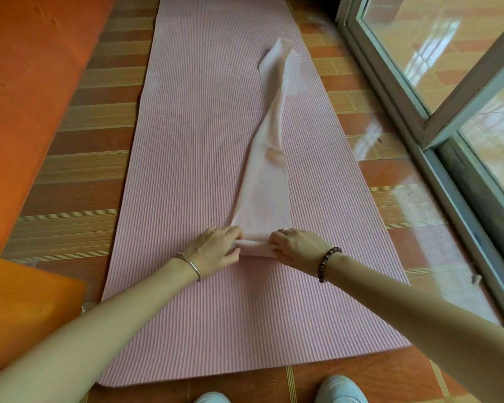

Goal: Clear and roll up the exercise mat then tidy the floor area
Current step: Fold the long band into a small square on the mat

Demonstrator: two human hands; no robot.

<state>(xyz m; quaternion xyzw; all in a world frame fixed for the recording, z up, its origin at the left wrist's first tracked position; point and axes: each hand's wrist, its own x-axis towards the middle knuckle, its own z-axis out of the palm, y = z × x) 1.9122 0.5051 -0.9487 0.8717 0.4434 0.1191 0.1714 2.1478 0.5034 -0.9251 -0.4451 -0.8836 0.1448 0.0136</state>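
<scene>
A pink ribbed exercise mat lies flat on the tiled floor, running away from me. On it lies a long pale pink stretchy band, stretched lengthwise from mid-mat toward the far right. Its near end is rolled into a small tube. My left hand grips the left end of that roll and my right hand grips the right end, fingers curled over it.
An orange mat covers the floor at the left, and an orange board sits at the near left. A sliding glass door with a metal track runs along the right. My light shoes stand at the mat's near edge.
</scene>
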